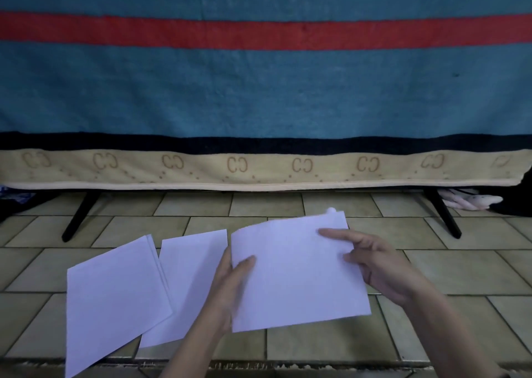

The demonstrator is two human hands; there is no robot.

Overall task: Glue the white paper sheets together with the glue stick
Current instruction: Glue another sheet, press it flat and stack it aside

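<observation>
Three white sheets show: both hands' fingers (334, 233) pinch one sheet (296, 274); two others (115, 291) lie leftward on the floor (431, 265). No glue stick visible; gluing seemingly unstarted.

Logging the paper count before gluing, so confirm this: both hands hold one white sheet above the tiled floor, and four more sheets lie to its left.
Wrong on the count. The head view shows both hands, left hand and right hand, holding one sheet above the tiled floor, but only two paper pieces lie to its left: the far-left piece and the middle piece.
</observation>
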